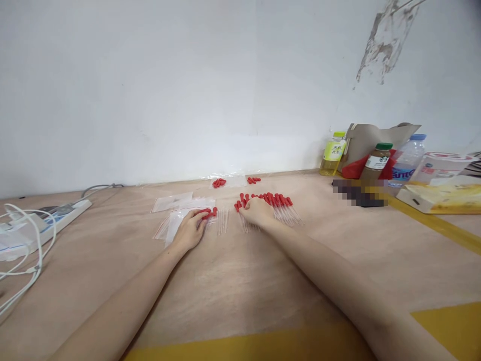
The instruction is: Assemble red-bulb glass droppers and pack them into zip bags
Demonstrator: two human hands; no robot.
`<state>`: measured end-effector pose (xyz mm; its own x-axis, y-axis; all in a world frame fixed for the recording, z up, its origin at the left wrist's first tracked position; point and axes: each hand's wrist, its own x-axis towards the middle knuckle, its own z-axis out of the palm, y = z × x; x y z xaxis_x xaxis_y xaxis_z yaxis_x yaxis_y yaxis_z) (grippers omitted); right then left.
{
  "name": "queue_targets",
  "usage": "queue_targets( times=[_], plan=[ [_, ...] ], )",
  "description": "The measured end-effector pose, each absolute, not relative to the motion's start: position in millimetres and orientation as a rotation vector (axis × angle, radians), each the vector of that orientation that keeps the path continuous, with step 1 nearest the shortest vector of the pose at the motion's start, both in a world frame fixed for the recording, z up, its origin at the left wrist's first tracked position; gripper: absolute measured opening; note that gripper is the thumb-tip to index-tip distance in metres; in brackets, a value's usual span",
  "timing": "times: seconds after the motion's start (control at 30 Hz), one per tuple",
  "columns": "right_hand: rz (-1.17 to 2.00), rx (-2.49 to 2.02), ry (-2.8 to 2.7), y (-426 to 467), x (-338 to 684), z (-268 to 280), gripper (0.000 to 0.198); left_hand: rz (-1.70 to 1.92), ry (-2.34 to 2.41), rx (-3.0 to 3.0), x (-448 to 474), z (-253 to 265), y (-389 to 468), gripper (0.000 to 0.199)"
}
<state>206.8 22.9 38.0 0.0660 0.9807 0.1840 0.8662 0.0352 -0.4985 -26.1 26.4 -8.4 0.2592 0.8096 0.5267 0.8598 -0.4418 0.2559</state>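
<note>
My left hand (191,230) lies at the edge of clear plastic zip bags (176,201). Its fingers curl onto a few red rubber bulbs (214,211), partly hiding them. Thin clear glass tubes (223,221) without bulbs lie just right of that hand. My right hand (257,211) bends over a row of droppers (280,200), clear tubes capped with red bulbs. Its fingers are pinched together at a dropper in the row's left part, and the hand covers several others.
Two small groups of red bulbs (219,183) lie on clear plastic near the wall. White cables and a power strip (71,218) are at left. Drink bottles (332,154), a grey bag (376,134) and a yellow tissue pack (443,196) stand at right. Yellow tape (447,228) crosses the brown table covering.
</note>
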Motion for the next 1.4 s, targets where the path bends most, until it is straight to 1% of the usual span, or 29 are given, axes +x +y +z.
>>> queue_targets(
  times=[0.27,0.47,0.6,0.77,1.0,1.13,1.27,1.33,1.4],
  plan=[
    [0.177,-1.972,-1.893,28.5,206.5,29.8,0.029,-0.995,-1.704,-2.371,-18.3,0.3,20.3,0.016],
    [0.048,-1.847,-1.974,20.8,192.9,28.9,0.024,-0.983,-1.759,-2.351,-19.5,-0.5,23.7,0.012],
    [0.132,-1.84,-2.049,19.4,172.1,31.5,0.024,-0.975,-1.748,-2.357,-18.4,-0.6,23.4,0.012],
    [0.306,-1.948,-2.043,27.3,154.8,38.0,0.032,-0.946,-1.708,-2.409,-11.4,-1.2,17.7,0.013],
    [0.405,-1.973,-2.034,33.5,150.9,39.9,0.033,-0.907,-1.648,-2.467,-0.2,-1.3,11.1,0.013],
    [0.396,-1.945,-2.015,27.6,163.1,45.3,0.031,-0.897,-1.64,-2.46,3.0,0.0,7.0,0.014],
    [0.307,-1.768,-2.019,12.1,198.6,49.6,0.026,-0.865,-1.555,-2.367,5.2,6.0,3.2,0.014],
    [0.229,-1.671,-1.963,1.7,221.2,46.1,0.022,-0.903,-1.494,-2.308,6.5,11.4,1.1,0.014],
    [0.219,-1.538,-1.981,-9.2,242.1,38.8,0.018,-1.004,-1.482,-2.288,9.0,17.0,-2.1,0.013]
  ],
)
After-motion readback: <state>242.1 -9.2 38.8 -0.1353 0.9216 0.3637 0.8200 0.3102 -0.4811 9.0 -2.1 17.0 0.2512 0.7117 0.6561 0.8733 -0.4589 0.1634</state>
